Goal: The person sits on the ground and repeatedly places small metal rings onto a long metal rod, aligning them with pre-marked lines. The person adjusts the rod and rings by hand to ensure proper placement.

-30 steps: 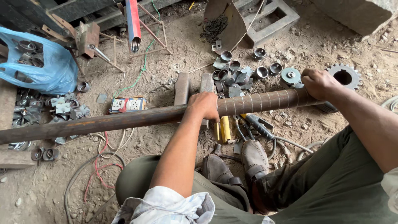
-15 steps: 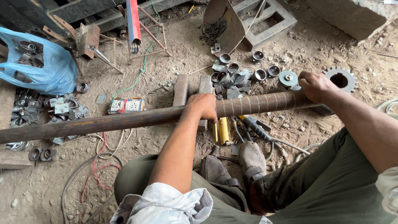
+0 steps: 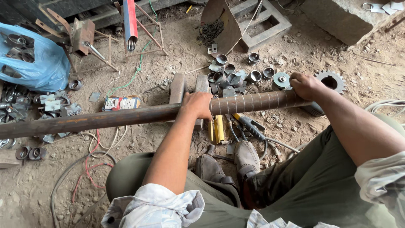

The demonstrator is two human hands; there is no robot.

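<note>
the long rusty pipe [image 3: 126,119] lies crosswise over the dirt floor in front of you, raised just above your shoes [image 3: 230,162]. your left hand [image 3: 198,105] is wrapped tight around its middle, fingers curled over the top. your right hand [image 3: 306,85] is closed over the right end, where the pipe carries pale ring marks spaced along it. just beyond the pipe sit a cluster of short metal cups [image 3: 236,71] and a toothed gear [image 3: 331,80]. under the pipe, by your feet, lie a yellow tool [image 3: 218,128] and a black-handled cable grip [image 3: 249,124]. far left there's a blue plastic bag [image 3: 36,63], and loose wires [image 3: 90,162] loop over the ground near your left knee.
</note>
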